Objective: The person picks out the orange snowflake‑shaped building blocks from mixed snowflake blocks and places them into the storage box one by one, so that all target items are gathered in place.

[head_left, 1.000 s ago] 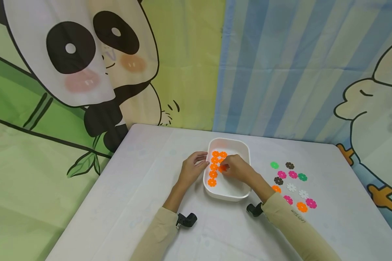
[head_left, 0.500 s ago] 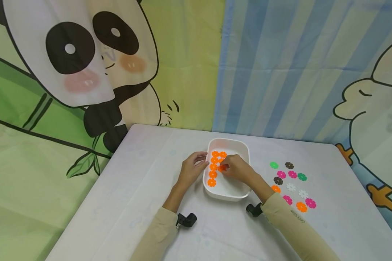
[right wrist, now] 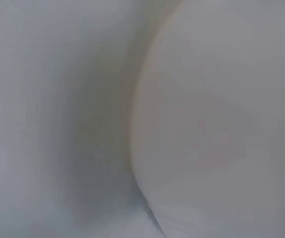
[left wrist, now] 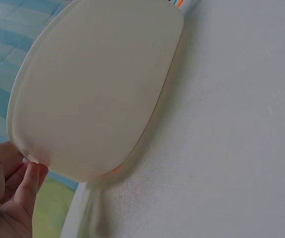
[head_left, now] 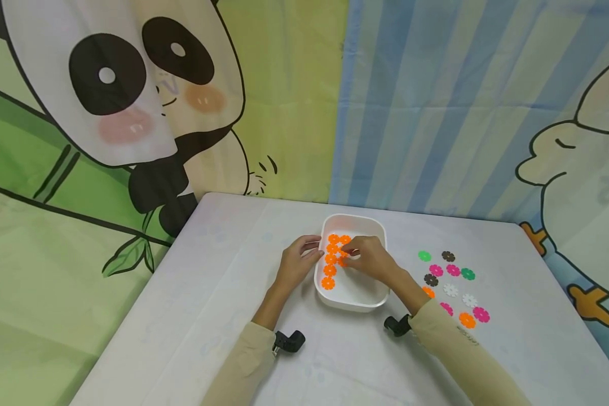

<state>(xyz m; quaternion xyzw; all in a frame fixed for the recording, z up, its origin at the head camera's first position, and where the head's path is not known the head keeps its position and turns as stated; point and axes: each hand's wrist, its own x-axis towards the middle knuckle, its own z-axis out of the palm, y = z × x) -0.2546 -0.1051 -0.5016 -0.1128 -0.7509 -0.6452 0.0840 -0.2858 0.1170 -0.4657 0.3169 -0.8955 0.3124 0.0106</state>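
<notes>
A white plastic tub (head_left: pixel 352 305) stands on the table, with several orange flower-shaped plastic discs (head_left: pixel 330 270) laid in rows along its left side. My left hand (head_left: pixel 295 262) is at the tub's left rim; the left wrist view shows its fingertips (left wrist: pixel 32 171) pinching that edge. Inside the tub, my right hand (head_left: pixel 373 259) reaches over the second row of discs, thumb and forefinger parted, orange showing between them. Its fingertips partly cover the discs there. The right wrist view has only the tub's outer wall (right wrist: pixel 206 119), blurred, and no hand.
To the right of the tub lie loose flower-shaped discs: pink (head_left: pixel 481 314), white (head_left: pixel 450 290), brown (head_left: pixel 448 256), green (head_left: pixel 468 274) and orange (head_left: pixel 467 320). A printed curtain (head_left: pixel 294 101) hangs behind the white-covered table (head_left: pixel 208 270).
My right thumb and forefinger have parted and lifted slightly from the orange disc they were pressed on. The left hand stays at the rim.
</notes>
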